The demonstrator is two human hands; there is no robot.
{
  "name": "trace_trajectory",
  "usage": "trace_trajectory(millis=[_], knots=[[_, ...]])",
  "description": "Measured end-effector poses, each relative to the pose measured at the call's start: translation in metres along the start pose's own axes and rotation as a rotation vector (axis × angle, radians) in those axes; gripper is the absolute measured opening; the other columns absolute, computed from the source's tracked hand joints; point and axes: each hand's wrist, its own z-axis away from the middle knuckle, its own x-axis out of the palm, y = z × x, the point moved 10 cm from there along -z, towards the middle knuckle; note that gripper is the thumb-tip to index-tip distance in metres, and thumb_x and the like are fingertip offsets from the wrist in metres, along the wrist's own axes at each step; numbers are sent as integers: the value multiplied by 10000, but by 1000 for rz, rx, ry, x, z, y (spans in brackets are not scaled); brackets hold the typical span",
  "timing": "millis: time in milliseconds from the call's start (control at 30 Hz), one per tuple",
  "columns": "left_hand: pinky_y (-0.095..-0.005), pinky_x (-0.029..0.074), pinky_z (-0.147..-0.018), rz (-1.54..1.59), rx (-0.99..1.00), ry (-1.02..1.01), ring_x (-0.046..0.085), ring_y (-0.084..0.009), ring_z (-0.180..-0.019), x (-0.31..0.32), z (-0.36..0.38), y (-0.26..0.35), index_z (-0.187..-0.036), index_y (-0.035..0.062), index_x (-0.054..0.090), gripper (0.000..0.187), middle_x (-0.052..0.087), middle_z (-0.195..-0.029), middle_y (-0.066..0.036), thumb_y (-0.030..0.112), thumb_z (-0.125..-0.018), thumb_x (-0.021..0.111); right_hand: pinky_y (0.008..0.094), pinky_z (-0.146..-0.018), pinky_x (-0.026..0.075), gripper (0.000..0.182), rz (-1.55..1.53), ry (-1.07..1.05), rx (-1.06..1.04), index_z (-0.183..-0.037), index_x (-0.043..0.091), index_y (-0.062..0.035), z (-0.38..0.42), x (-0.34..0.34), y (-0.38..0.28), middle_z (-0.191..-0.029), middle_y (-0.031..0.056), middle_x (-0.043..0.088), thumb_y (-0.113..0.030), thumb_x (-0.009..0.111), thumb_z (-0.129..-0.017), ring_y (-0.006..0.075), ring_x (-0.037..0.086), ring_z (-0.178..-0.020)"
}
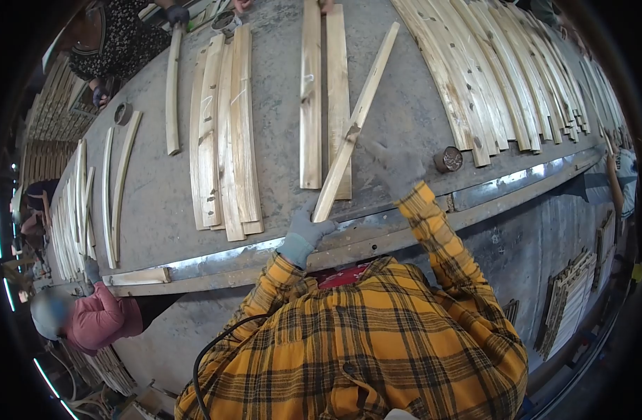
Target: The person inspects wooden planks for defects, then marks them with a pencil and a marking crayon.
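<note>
My left hand (305, 234), in a grey glove, is closed around the near end of a narrow wooden strip (356, 126) that slants up to the right over the table. To the right of that strip, my gloved right hand (396, 162) is smeared by motion, so its fingers cannot be made out. Two wider boards lie just beyond the strip, one on the left (311, 98) and one partly under it (337, 70). A round tin (448, 159) of brown material stands to the right of my right hand.
Board groups lie on the grey table (279, 154), at left-centre (226, 133), far left (72, 210) and right (489, 77). Two more tins (123, 113) (226, 22) stand farther back. Co-workers are across the table, at the left (104, 318) and at the right edge (623, 175).
</note>
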Motion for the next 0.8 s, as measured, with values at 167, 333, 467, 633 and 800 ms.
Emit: trace_trajectory(millis=[167,333,467,633,800], knots=[[-232,380,-353,77,-11,-29,481,-100,-436,34,-6,-20,-1322,67,376,737,571,-819,-86,56,-667,714,299,-635,504,418,-801,37,276,-1148,574,-131,36,20,34,-838,93,638,-362,632,-805,202,637,-724],[-354,509,-697,-194,153,59,615,-277,-812,89,14,-14,-1341,49,311,853,588,-1029,-184,260,-643,754,293,-675,500,622,-887,-289,473,-1109,561,6,59,62,41,-822,139,639,-453,714,-718,190,627,-744],[-398,454,-853,-461,105,115,574,-369,-993,84,25,6,-1375,73,243,926,557,-1122,-244,343,-648,749,280,-619,491,462,-969,-242,470,-1137,555,-20,72,61,47,-827,112,626,-341,650,-819,157,586,-652],[-383,461,-848,-455,142,114,582,-350,-987,59,21,-1,-1369,106,268,898,575,-1093,-238,332,-643,746,218,-566,447,278,-1073,210,365,-1145,574,-25,70,36,74,-933,73,608,-36,530,-871,87,561,-735],[-330,434,-877,-104,265,2,544,-249,-1039,54,14,-10,-1352,47,314,888,542,-1156,-185,280,-632,779,223,-600,452,292,-777,525,73,-1053,641,-54,47,-10,58,-886,66,614,52,572,-790,133,578,-726]])
